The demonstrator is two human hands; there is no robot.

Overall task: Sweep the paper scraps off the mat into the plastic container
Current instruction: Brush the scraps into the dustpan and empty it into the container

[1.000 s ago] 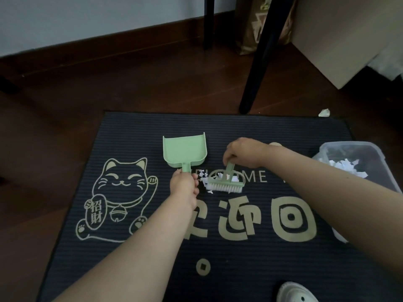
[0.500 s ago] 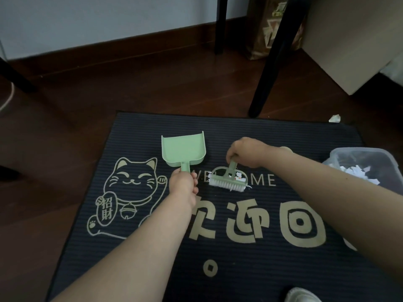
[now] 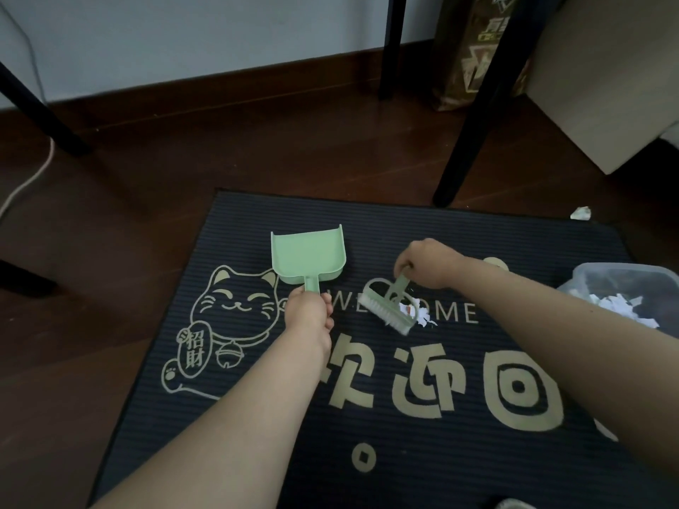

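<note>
You're gathering scraps mid-mat, right hand fingers pinching the brush, left hand fisted round the dustpan; next, brush them into it.

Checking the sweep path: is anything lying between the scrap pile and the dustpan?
Nothing visible. The white paper scraps lie beside the green brush; only bare dark mat separates them from the green plastic dustpan, whose open mouth faces away from them.

dim indoor light, soft focus, wide-angle edge distortion
</note>
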